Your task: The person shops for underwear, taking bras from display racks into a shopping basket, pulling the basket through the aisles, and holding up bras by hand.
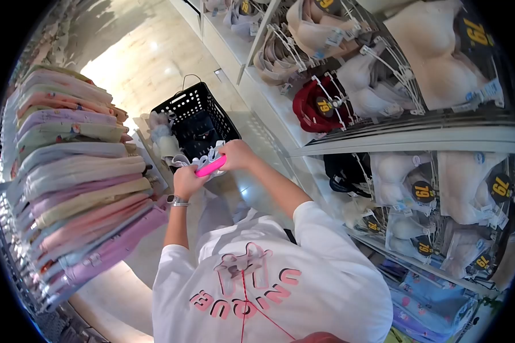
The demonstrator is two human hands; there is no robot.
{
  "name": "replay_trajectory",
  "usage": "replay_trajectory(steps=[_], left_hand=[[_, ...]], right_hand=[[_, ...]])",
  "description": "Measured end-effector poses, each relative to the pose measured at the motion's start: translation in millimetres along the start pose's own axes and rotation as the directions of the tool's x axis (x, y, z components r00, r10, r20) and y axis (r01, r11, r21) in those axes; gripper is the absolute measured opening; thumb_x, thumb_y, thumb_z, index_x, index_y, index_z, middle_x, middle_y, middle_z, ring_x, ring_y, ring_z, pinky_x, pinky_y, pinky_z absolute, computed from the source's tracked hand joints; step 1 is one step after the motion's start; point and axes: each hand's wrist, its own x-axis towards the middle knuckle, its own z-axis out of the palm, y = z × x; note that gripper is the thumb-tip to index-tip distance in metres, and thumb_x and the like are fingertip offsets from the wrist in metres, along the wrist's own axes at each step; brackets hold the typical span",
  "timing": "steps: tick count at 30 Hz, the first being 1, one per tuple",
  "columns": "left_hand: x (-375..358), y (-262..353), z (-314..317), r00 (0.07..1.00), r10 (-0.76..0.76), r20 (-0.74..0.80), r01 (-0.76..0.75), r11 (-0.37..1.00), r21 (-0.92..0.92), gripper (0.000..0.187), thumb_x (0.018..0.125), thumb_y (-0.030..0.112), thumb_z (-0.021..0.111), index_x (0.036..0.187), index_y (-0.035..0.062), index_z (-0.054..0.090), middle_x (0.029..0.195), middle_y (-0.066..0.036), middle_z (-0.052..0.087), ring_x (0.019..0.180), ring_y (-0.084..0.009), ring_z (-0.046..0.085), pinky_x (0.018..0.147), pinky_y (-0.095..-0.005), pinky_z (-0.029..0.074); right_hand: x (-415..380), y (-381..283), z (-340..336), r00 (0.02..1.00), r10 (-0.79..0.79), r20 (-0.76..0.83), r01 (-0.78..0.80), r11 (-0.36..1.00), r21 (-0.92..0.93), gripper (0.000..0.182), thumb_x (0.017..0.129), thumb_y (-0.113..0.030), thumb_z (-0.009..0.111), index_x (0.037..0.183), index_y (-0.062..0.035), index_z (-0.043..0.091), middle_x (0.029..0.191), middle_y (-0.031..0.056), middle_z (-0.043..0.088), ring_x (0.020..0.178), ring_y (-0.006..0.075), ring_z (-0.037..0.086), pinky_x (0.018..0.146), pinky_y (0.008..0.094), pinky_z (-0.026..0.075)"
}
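My left hand (190, 182), with a watch on its wrist, is closed round the left end of a bright pink bar (212, 166). On the bar's right end my right hand (238, 154) is closed as well. White straps or hangers (180, 160) show close behind both hands; what they belong to is partly hidden. Just beyond the hands stands a black perforated basket (220, 111) with dark items (200, 128) inside. Pale garments (165, 137) hang or lie along its left side.
A rack of pastel clothes (80, 171) runs along the left. Shelves (383, 142) of hanging bras with round price tags line the right, above folded printed fabric (420, 308). A pale floor (154, 46) lies between.
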Motion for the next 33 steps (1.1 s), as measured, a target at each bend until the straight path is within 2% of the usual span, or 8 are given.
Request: replay_trajectory(steps=[3, 8, 11, 15, 20, 21, 25, 33], left_hand=[[32.2, -12.9, -18.2, 1.0, -0.012, 0.006, 0.012, 1.0, -0.012, 0.039, 0.065, 0.043, 0.071, 0.06, 0.0044, 0.063, 0.057, -0.016, 0.058, 0.055, -0.0332, 0.059, 0.053, -0.0414, 0.046], [85.7, -36.0, -44.5, 1.0, 0.008, 0.017, -0.008, 1.0, -0.031, 0.035, 0.066, 0.037, 0.071, 0.066, 0.0035, 0.064, 0.059, -0.017, 0.059, 0.06, -0.034, 0.061, 0.058, -0.0431, 0.047], [116.0, -49.8, -58.0, 1.0, 0.017, 0.001, -0.017, 0.999, -0.044, 0.037, 0.067, 0.04, 0.071, 0.065, 0.0043, 0.064, 0.059, -0.017, 0.059, 0.059, -0.0343, 0.06, 0.058, -0.0434, 0.047], [156.3, -62.7, -78.1, 0.997, 0.005, 0.081, -0.004, 1.0, -0.008, 0.04, 0.069, 0.045, 0.069, 0.066, 0.0058, 0.066, 0.06, -0.017, 0.06, 0.059, -0.0338, 0.061, 0.057, -0.0432, 0.047], [207.7, -80.2, -91.3, 0.992, -0.052, 0.118, 0.041, 0.995, 0.092, 0.045, 0.069, 0.053, 0.066, 0.07, 0.0081, 0.069, 0.06, -0.014, 0.061, 0.06, -0.0317, 0.063, 0.057, -0.0424, 0.048], [220.8, -77.5, -97.5, 0.993, -0.046, 0.104, 0.034, 0.993, 0.116, 0.045, 0.068, 0.054, 0.065, 0.07, 0.0085, 0.069, 0.06, -0.014, 0.062, 0.06, -0.0313, 0.063, 0.057, -0.0422, 0.049], [263.5, -92.0, -112.2, 1.0, -0.012, -0.023, 0.014, 0.998, 0.057, 0.047, 0.068, 0.056, 0.065, 0.069, 0.0087, 0.068, 0.06, -0.014, 0.062, 0.058, -0.0313, 0.063, 0.056, -0.0422, 0.049], [368.8, -129.7, -147.8, 0.996, -0.09, 0.021, 0.088, 0.992, 0.091, 0.051, 0.067, 0.058, 0.066, 0.069, 0.0072, 0.067, 0.061, -0.014, 0.061, 0.059, -0.0323, 0.062, 0.057, -0.0422, 0.049]], right_hand=[[39.5, 4.0, -10.4, 1.0, -0.017, 0.002, 0.017, 1.0, -0.018, 0.034, 0.055, -0.042, 0.071, 0.059, -0.0095, 0.061, 0.06, 0.0119, 0.061, 0.06, 0.0327, 0.061, 0.056, 0.0418, 0.048], [100.5, 26.0, -13.5, 0.996, 0.012, 0.093, -0.006, 0.998, -0.059, 0.039, 0.055, -0.046, 0.07, 0.061, -0.0083, 0.063, 0.063, 0.0141, 0.062, 0.062, 0.0334, 0.062, 0.057, 0.0428, 0.049], [133.7, 28.8, -24.1, 0.995, 0.012, 0.097, -0.007, 0.999, -0.053, 0.039, 0.056, -0.047, 0.069, 0.061, -0.0086, 0.064, 0.062, 0.0143, 0.062, 0.062, 0.0341, 0.062, 0.057, 0.0434, 0.049], [174.5, 42.1, -30.7, 0.997, -0.039, 0.071, 0.042, 0.998, -0.048, 0.039, 0.056, -0.047, 0.072, 0.06, -0.009, 0.061, 0.059, 0.0147, 0.058, 0.059, 0.0354, 0.06, 0.055, 0.0453, 0.047], [228.4, 76.9, -31.6, 0.987, -0.118, 0.106, 0.131, 0.983, -0.127, 0.037, 0.058, -0.045, 0.072, 0.064, -0.0097, 0.062, 0.066, 0.0173, 0.06, 0.066, 0.0365, 0.059, 0.057, 0.0478, 0.046], [242.0, 82.8, -40.8, 0.977, -0.101, 0.188, 0.123, 0.987, -0.108, 0.037, 0.057, -0.044, 0.073, 0.063, -0.0096, 0.062, 0.065, 0.017, 0.06, 0.064, 0.0369, 0.059, 0.057, 0.0477, 0.046], [291.9, 88.6, -63.4, 0.987, -0.158, 0.043, 0.16, 0.986, -0.049, 0.039, 0.055, -0.046, 0.073, 0.062, -0.009, 0.063, 0.063, 0.0151, 0.06, 0.062, 0.036, 0.059, 0.056, 0.0459, 0.046], [405.9, 100.1, -111.0, 0.996, -0.061, 0.069, 0.065, 0.996, -0.054, 0.037, 0.055, -0.045, 0.074, 0.064, -0.0097, 0.068, 0.065, 0.0134, 0.063, 0.065, 0.0321, 0.063, 0.059, 0.0414, 0.049]])
